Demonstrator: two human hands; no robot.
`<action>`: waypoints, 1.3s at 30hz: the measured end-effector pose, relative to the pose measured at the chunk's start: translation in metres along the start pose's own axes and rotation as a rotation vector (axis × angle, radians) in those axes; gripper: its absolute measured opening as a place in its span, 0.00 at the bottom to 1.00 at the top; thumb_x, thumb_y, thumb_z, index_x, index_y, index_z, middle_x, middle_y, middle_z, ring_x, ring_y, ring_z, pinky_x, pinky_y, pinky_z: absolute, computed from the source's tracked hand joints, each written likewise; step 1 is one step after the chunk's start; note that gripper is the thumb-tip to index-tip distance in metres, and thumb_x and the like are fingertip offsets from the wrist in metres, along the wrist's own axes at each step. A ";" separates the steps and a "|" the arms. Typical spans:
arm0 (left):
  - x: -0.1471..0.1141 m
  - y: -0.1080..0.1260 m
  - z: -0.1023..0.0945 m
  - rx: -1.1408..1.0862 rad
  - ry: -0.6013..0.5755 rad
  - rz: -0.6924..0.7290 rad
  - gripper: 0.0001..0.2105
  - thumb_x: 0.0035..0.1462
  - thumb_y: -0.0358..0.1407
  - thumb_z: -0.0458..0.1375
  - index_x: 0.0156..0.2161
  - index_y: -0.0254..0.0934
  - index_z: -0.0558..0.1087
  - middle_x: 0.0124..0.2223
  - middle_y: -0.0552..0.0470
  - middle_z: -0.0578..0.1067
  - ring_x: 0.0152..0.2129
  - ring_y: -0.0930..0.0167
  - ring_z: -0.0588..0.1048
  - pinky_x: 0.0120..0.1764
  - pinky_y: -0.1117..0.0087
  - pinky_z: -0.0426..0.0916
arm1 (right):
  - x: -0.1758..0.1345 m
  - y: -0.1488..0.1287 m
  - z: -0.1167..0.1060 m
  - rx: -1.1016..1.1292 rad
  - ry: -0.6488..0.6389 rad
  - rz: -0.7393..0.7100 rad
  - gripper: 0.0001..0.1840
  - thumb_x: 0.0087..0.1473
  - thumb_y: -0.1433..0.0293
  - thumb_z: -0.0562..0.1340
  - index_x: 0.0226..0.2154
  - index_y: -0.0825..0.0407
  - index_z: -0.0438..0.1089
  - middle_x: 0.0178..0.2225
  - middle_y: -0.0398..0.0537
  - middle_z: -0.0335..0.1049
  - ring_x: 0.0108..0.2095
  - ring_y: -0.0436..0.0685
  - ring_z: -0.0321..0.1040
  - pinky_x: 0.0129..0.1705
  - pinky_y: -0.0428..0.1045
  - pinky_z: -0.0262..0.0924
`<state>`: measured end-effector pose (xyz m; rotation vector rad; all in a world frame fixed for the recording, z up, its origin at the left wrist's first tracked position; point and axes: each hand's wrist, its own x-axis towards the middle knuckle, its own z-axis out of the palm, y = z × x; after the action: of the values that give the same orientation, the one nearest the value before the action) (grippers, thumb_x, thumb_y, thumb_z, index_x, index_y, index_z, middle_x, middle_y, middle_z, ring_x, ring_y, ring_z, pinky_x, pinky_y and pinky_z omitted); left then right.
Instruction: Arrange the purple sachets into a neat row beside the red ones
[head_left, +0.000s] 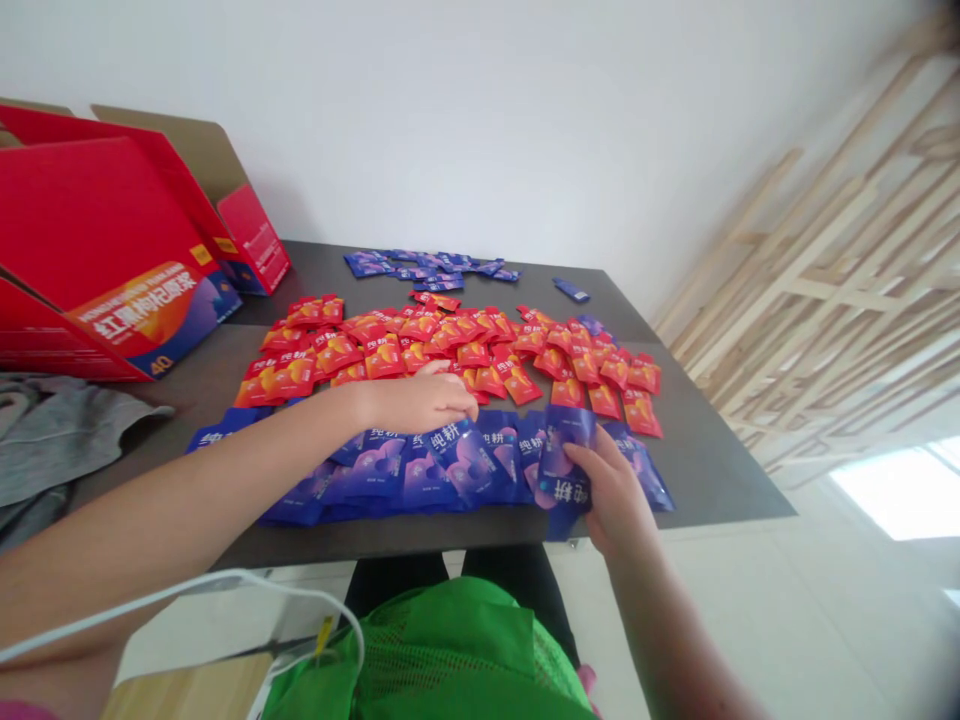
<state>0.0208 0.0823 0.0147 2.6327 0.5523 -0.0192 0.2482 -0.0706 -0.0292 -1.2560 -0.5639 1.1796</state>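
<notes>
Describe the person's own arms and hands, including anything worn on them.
The left hand and right hand are bare, without gloves, and no watch or bracelet shows. Both forearms are uncovered; a pink patch, perhaps a sleeve, shows at bottom left. A white cable crosses the left one.

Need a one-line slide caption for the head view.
Right hand holds a purple packet, left hand at another, with red packets spread beyond on the dark table.

Dark table (pixel 720 480), red sachets (pixel 384 356), blue sachets (pixel 427 475)
</notes>
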 end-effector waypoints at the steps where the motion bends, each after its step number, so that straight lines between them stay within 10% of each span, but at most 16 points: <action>1: 0.008 0.001 0.006 0.055 -0.026 0.019 0.13 0.62 0.32 0.48 0.38 0.41 0.75 0.40 0.52 0.77 0.44 0.67 0.71 0.60 0.56 0.51 | 0.001 0.002 0.001 -0.022 -0.011 0.013 0.21 0.44 0.65 0.69 0.43 0.48 0.70 0.34 0.41 0.77 0.32 0.58 0.74 0.33 0.52 0.70; 7: 0.040 0.001 0.037 0.143 -0.052 0.101 0.10 0.60 0.31 0.55 0.43 0.43 0.77 0.41 0.50 0.79 0.47 0.64 0.72 0.61 0.54 0.51 | 0.007 0.012 0.004 -0.190 -0.055 -0.022 0.21 0.46 0.65 0.66 0.45 0.48 0.69 0.35 0.41 0.76 0.36 0.58 0.72 0.39 0.52 0.67; 15: 0.027 0.011 0.040 -0.076 0.274 -0.029 0.18 0.65 0.36 0.52 0.59 0.37 0.66 0.55 0.43 0.74 0.51 0.64 0.72 0.54 0.61 0.63 | 0.009 0.013 0.002 -0.457 -0.168 -0.069 0.30 0.49 0.66 0.62 0.56 0.48 0.63 0.48 0.48 0.74 0.48 0.60 0.71 0.51 0.55 0.64; 20: 0.019 0.045 0.028 -0.332 0.240 -0.085 0.13 0.61 0.44 0.57 0.46 0.40 0.74 0.38 0.53 0.78 0.33 0.69 0.75 0.37 0.69 0.67 | 0.010 -0.016 0.002 -0.815 -0.375 -0.165 0.39 0.49 0.68 0.64 0.64 0.46 0.57 0.43 0.47 0.76 0.39 0.59 0.73 0.46 0.56 0.65; 23: 0.018 0.052 0.029 -0.466 0.362 -0.226 0.09 0.60 0.42 0.57 0.35 0.38 0.73 0.28 0.57 0.73 0.26 0.71 0.72 0.30 0.70 0.63 | 0.016 -0.031 -0.003 -0.896 -0.203 -0.356 0.38 0.47 0.64 0.68 0.61 0.45 0.62 0.40 0.47 0.76 0.40 0.61 0.72 0.49 0.58 0.63; 27: 0.018 0.053 0.040 -0.722 0.663 -0.402 0.12 0.60 0.44 0.57 0.33 0.38 0.68 0.28 0.56 0.70 0.26 0.71 0.71 0.30 0.70 0.65 | 0.019 -0.022 -0.005 -0.703 0.215 -0.550 0.38 0.46 0.57 0.70 0.58 0.48 0.64 0.52 0.55 0.69 0.49 0.64 0.67 0.53 0.60 0.60; 30: 0.019 0.062 0.053 -0.979 0.670 -0.383 0.10 0.57 0.42 0.59 0.39 0.37 0.68 0.34 0.53 0.74 0.32 0.69 0.75 0.35 0.68 0.70 | 0.013 -0.002 0.006 -0.348 0.088 -0.319 0.34 0.51 0.54 0.66 0.57 0.47 0.62 0.43 0.49 0.74 0.40 0.59 0.72 0.45 0.55 0.66; 35: 0.011 0.080 0.065 -1.164 0.321 -0.237 0.12 0.56 0.40 0.60 0.44 0.38 0.67 0.39 0.49 0.78 0.36 0.66 0.79 0.42 0.63 0.74 | 0.014 0.000 0.016 -0.036 0.040 -0.258 0.31 0.47 0.61 0.70 0.53 0.47 0.64 0.31 0.38 0.74 0.29 0.52 0.71 0.35 0.48 0.66; 39: -0.007 0.068 0.063 -0.865 0.471 -0.284 0.12 0.61 0.41 0.55 0.48 0.39 0.69 0.42 0.48 0.79 0.40 0.65 0.79 0.46 0.61 0.73 | 0.032 -0.014 -0.004 -0.153 -0.135 -0.152 0.32 0.46 0.61 0.70 0.53 0.48 0.66 0.32 0.40 0.76 0.30 0.54 0.72 0.35 0.49 0.66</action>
<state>0.0453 -0.0028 -0.0124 1.6921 0.8475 0.6198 0.2685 -0.0420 -0.0255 -1.2447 -0.8481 1.1152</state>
